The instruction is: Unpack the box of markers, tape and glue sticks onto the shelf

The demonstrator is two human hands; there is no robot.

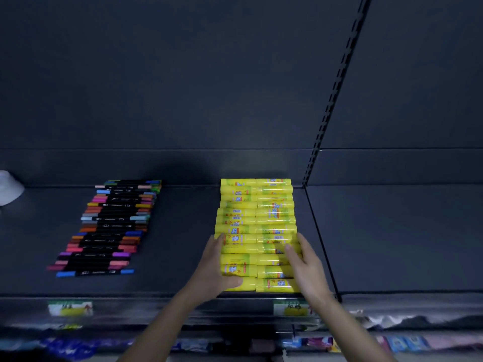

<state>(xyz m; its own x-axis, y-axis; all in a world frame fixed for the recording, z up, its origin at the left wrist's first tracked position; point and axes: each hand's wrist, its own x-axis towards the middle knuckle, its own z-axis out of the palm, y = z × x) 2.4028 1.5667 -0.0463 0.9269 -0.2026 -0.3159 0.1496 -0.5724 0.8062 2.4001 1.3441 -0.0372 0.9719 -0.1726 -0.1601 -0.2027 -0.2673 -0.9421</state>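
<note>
Several yellow glue sticks point(257, 215) lie in two side-by-side columns on the dark shelf point(183, 244), running from the back wall to the front edge. My left hand point(217, 267) lies flat against the left side of the near glue sticks, thumb along the front one. My right hand point(305, 267) rests on the right column with straight fingers laid over the sticks. A slanted row of several double-ended coloured markers point(109, 228) lies further left on the same shelf. No tape and no box are in view.
A white object point(9, 188) pokes in at the far left edge. A slotted upright point(332, 100) and a thin divider point(321, 239) separate this bay from the right shelf section. Price labels point(70, 308) hang on the front rail; packaged goods fill the shelf below.
</note>
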